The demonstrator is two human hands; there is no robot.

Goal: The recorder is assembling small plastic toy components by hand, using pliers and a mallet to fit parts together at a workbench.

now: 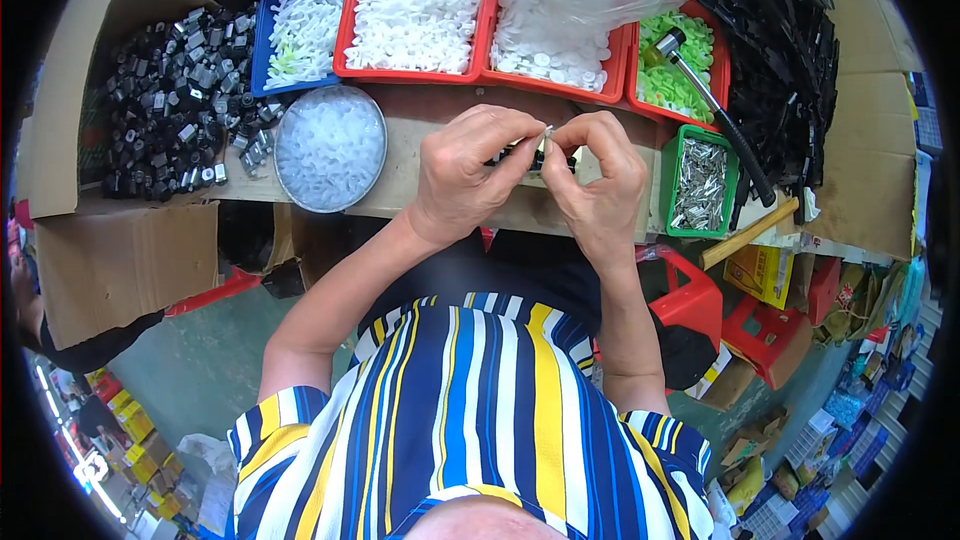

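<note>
a: which step did we have in hand?
b: we judged it a close fitting or checking step: the left hand (pixel 480 165) and the right hand (pixel 602 175) met fingertip to fingertip over the table (pixel 405 145).
a: and how were they set?
b: both were narrow, thumb and forefinger pinched on one small part (pixel 549 132), the left from its nine o'clock side, the right from about four.
a: what did the next move call for?
b: a light, steady grip and true alignment, we thought; so tiny a thing could easily have slipped.
a: how did it look?
b: pale, slim and perhaps shiny, standing up a little between the tips. fingers hid much of it, so we couldn't tell its full shape.
a: what lay round it?
b: metal pieces (pixel 702 185) in a green tray (pixel 664 185) at four o'clock, cloudy plastic pieces (pixel 330 145) at nine, white pieces (pixel 415 10) at eleven, and a hammer (pixel 738 146) toward three.
</note>
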